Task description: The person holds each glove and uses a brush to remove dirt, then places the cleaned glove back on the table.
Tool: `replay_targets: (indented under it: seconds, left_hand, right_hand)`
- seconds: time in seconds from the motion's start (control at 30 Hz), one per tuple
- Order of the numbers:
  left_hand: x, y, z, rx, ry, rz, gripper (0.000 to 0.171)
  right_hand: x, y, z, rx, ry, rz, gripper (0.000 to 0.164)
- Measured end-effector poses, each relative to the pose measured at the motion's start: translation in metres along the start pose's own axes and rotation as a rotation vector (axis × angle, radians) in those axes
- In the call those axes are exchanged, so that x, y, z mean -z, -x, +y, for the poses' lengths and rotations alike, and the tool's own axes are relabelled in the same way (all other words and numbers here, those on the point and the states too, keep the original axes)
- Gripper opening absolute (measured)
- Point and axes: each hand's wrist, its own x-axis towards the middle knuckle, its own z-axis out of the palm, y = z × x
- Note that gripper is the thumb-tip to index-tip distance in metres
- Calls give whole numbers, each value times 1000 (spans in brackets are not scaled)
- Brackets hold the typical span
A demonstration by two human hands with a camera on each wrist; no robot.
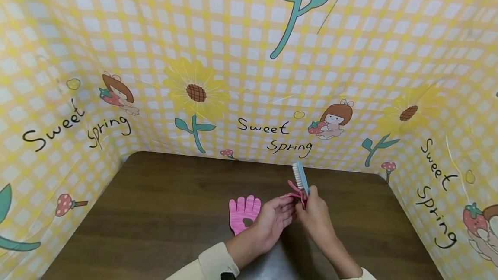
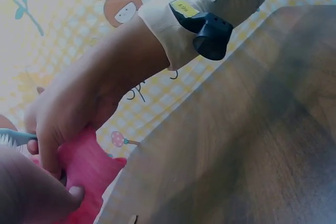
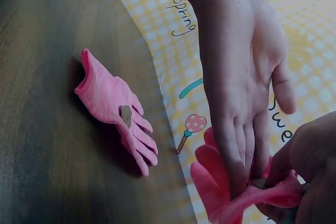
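Two hands point(image 1: 274, 224) point(image 1: 316, 216) touch a pink glove point(image 2: 89, 162), the right gripping a brush point(image 1: 301, 177).

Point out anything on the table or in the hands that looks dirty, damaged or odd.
The glove lying on the table bears a dark patch, odd against its pink; stain, hole or lump, I cannot tell.

Bright head view, wrist views — dimmer
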Motion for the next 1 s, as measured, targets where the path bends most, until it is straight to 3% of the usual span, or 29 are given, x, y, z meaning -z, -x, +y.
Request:
replay_targets:
  seconds: [0.13,0.27,0.43,0.5,0.57,0.67,0.73,0.87,1.0]
  left_hand:
    - [-1,4,3,-29,-79,70,56]
    - [4,7,2,-74,-243,185,48]
    - [16,7,1,-107,-391,260,48]
    - [20,8,3,-88,-338,230,52]
    - [23,8,5,-35,-209,167,43]
    - [24,9,10,64,26,72,23]
    - [24,9,12,110,117,39,11]
    - [21,7,14,106,137,33,10]
    - [19,4,12,75,73,48,9]
  right_hand:
    - [1,-2,3,-8,-44,22,25]
    - [6,-4,4,-76,-134,-22,29]
    - [14,-8,4,-260,-530,-113,34]
    - [17,-10,4,-339,-681,-137,36]
    - [19,-12,5,-411,-798,-172,37]
    - [22,-13,7,-481,-908,-227,33]
    - [23,-14,9,-508,-955,-249,32]
    - [23,-14,10,-507,-942,-246,33]
    - [22,-14,9,-489,-874,-231,31]
